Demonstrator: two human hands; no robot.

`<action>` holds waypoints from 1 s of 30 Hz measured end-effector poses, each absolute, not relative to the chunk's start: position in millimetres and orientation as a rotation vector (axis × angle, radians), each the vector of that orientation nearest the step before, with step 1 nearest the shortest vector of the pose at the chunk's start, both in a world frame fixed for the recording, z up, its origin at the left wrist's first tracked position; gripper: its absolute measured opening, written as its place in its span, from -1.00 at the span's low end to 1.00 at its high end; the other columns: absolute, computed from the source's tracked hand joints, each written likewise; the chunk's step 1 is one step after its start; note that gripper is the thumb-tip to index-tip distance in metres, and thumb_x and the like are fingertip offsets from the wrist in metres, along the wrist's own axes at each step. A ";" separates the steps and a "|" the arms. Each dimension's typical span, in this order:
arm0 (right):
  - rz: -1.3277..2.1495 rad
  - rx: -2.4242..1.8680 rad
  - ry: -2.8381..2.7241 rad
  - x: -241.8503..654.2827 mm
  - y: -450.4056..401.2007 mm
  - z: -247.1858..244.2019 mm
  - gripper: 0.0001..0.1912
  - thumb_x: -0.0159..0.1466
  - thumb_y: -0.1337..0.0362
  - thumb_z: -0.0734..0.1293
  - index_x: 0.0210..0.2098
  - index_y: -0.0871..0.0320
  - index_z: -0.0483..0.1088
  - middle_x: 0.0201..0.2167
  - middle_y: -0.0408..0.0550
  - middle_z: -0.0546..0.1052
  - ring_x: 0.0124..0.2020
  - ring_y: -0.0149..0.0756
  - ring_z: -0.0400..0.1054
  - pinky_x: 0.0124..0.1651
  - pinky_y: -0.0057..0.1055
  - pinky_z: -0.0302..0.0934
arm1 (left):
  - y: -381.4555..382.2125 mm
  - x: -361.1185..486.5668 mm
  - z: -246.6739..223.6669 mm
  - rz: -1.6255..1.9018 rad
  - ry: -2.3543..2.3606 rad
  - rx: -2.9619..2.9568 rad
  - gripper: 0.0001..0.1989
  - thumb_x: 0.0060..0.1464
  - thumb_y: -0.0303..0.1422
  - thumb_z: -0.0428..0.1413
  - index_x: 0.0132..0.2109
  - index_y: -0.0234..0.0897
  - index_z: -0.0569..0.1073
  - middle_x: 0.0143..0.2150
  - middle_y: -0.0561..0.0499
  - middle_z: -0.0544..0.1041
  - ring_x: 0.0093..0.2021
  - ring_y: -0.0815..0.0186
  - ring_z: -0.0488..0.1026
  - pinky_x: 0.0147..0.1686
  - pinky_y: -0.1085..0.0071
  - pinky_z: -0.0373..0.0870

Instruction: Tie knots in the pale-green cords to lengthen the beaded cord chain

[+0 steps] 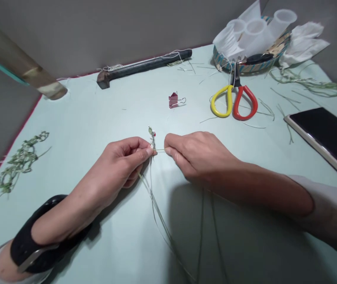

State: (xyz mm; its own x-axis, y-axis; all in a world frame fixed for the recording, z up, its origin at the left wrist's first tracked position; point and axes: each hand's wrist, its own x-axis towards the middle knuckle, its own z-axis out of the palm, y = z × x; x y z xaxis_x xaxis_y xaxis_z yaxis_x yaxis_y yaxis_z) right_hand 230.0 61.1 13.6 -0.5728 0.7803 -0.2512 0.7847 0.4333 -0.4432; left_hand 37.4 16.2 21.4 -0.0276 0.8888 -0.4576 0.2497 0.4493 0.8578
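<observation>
A small knotted piece (152, 138) in green and white with a red bit stands up from the fingertips of my left hand (128, 159), pinched between thumb and finger. My right hand (198, 154) is closed just to its right, gripping a thin green cord (160, 150) that stretches between both hands. Several long loose cords (162, 219) trail from the piece down toward the near edge. The curled fingers of my right hand hide the cord's end.
Beyond my hands lie a purple binder clip (173, 100), scissors (245, 103) and a hammer-like tool (147, 66). A basket (220, 61) of white tubes stands back right, a phone (326, 138) right. Knotted green cord (20, 159) lies left; a post (42, 81) rises back left.
</observation>
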 end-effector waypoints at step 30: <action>-1.386 1.579 2.515 362.9 -51.3 29.7 -0.63 0.59 0.22 0.11 -0.17 0.07 0.52 -0.46 -0.18 0.44 -0.41 -0.30 0.29 -0.22 -0.31 0.18 | -152.6 20.7 24.2 0.586 1.677 0.915 -0.37 0.17 0.28 0.28 -0.46 -0.18 0.40 -0.54 0.16 0.13 -0.50 0.36 -0.08 -0.49 0.37 -0.14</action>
